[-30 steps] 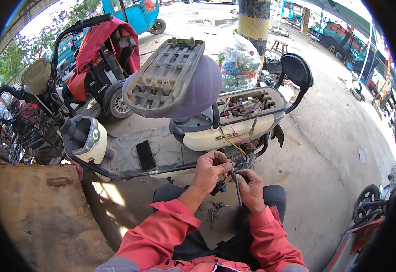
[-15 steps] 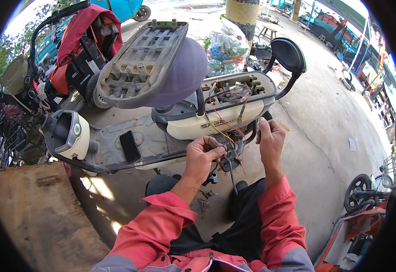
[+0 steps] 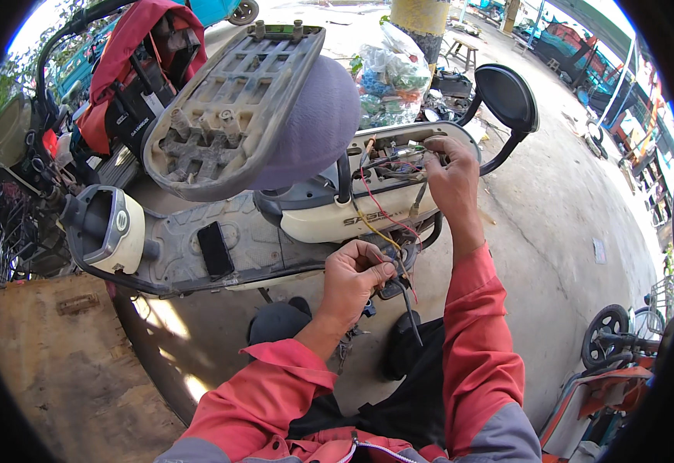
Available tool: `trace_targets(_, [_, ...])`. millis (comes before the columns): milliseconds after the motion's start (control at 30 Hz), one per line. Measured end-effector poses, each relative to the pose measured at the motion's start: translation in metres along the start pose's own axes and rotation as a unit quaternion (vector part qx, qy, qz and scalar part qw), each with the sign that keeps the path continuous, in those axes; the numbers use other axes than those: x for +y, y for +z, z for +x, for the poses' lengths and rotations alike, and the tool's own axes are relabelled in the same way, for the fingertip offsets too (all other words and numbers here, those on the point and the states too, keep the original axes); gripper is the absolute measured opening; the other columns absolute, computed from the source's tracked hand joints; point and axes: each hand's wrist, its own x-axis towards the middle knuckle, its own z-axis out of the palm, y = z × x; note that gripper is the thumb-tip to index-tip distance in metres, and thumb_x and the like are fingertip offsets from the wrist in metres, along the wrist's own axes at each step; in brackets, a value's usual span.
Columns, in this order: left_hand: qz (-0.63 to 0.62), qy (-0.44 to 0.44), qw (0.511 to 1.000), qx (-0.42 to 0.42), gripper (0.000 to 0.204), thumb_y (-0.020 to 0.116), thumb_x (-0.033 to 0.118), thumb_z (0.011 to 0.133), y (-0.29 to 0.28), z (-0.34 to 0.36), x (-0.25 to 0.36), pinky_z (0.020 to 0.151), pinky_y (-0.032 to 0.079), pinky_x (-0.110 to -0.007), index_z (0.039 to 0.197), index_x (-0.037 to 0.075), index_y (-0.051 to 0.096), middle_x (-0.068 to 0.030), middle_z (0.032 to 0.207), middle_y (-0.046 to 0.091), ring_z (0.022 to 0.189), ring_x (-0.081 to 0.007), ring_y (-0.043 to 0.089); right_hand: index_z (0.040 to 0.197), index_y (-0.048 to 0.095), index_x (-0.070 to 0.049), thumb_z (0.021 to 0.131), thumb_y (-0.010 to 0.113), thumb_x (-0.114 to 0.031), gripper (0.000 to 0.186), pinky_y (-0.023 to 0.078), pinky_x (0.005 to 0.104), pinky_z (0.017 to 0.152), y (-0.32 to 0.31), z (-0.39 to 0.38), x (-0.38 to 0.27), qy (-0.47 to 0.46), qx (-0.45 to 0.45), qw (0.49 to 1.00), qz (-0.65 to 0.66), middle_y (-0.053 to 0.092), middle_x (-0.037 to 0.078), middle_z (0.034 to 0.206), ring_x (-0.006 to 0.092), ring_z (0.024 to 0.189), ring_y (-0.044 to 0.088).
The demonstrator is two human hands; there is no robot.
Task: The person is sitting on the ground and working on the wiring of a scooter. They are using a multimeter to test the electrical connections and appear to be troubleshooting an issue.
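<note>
Left hand (image 3: pixel 350 282): thumb and forefinger pressed together, pinching a dark cable (image 3: pixel 413 312). The cable lies between the fingertips, with its lower length hanging down past them on a slant. The remaining fingers are curled in toward the palm. A yellow wire (image 3: pixel 372 225) and a red wire (image 3: pixel 375 199) descend along the side of the scooter to the bunch just beyond these fingertips; whether either is also gripped cannot be told.

Right hand (image 3: pixel 454 177): extended over the scooter's under-seat compartment (image 3: pixel 387 187), back of the hand uppermost. Thumb and forefinger are close together at the wiring (image 3: pixel 403 158) inside; whether they pinch a strand cannot be determined.

Containers: the under-seat compartment is uncovered and holds tangled wiring, part of it hidden by the right hand. The red wire comes out over its near rim. A clear plastic bag (image 3: pixel 391 77) beyond the scooter is filled with mixed items, blue, green and orange-red among them; their kinds are not distinguishable. The cream front housing (image 3: pixel 125 239) has an open recess, dark inside; contents cannot be made out.

Surroundings: the seat (image 3: pixel 318 116) is tipped up, purple cover facing the compartment and ribbed underside exposed. A black smartphone (image 3: pixel 215 251) lies flat on the footboard (image 3: pixel 175 239). A padded backrest (image 3: pixel 507 96) stands at the rear.
</note>
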Motion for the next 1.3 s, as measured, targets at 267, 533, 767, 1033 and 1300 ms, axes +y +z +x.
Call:
trace_targets(267, [-0.012, -0.007, 1.0, 0.012, 0.017, 0.074, -0.005, 0.083, 0.0, 0.003, -0.002, 0.06, 0.052, -0.023, 0.092, 0.001, 0.061, -0.0106, 0.082, 0.07, 0.072, -0.0151, 0.068, 0.108, 0.072, 0.003, 0.075, 0.064, -0.005, 0.034, 0.048, 0.0372, 0.099, 0.019, 0.015, 0.017, -0.031, -0.081, 0.995, -0.047, 0.071, 0.018, 0.112, 0.0329, 0.107, 0.066])
trace_targets(533, [-0.014, -0.014, 1.0, 0.024, 0.019, 0.075, -0.004, 0.083, -0.001, -0.001, -0.002, 0.06, 0.052, -0.023, 0.094, 0.001, 0.06, -0.0104, 0.083, 0.07, 0.072, -0.0151, 0.068, 0.104, 0.072, -0.001, 0.071, 0.069, -0.005, 0.033, 0.05, 0.0394, 0.092, 0.019, 0.011, 0.023, -0.031, -0.159, 0.984, -0.079, 0.072, 0.017, 0.105, 0.034, 0.099, 0.066])
trace_targets(767, [-0.024, -0.013, 0.999, 0.027, 0.019, 0.075, -0.004, 0.084, -0.004, -0.001, -0.005, 0.06, 0.052, -0.022, 0.094, 0.001, 0.06, -0.0102, 0.083, 0.07, 0.072, -0.015, 0.069, 0.092, 0.071, -0.001, 0.069, 0.075, -0.005, 0.023, 0.051, 0.0403, 0.085, 0.012, 0.005, 0.025, -0.064, -0.148, 0.985, -0.06, 0.071, 0.014, 0.092, 0.0324, 0.091, 0.065])
trace_targets(1033, [-0.021, -0.012, 0.999, 0.024, 0.019, 0.074, -0.005, 0.083, -0.002, 0.0, -0.007, 0.06, 0.052, -0.022, 0.094, 0.001, 0.061, -0.0104, 0.082, 0.069, 0.072, -0.015, 0.068, 0.089, 0.07, 0.0, 0.068, 0.077, -0.003, 0.023, 0.05, 0.0363, 0.082, 0.004, 0.0, 0.028, -0.04, -0.183, 0.982, -0.024, 0.071, 0.012, 0.092, 0.0273, 0.091, 0.066])
trace_targets(1300, [-0.025, -0.012, 0.999, 0.022, 0.019, 0.074, -0.006, 0.083, -0.002, -0.001, -0.009, 0.06, 0.052, -0.023, 0.094, 0.001, 0.061, -0.0109, 0.083, 0.07, 0.072, -0.0154, 0.069, 0.092, 0.07, 0.004, 0.081, 0.073, -0.011, 0.018, 0.05, 0.0322, 0.074, -0.006, 0.004, 0.026, 0.001, -0.213, 0.976, 0.045, 0.07, 0.01, 0.083, 0.0178, 0.081, 0.065])
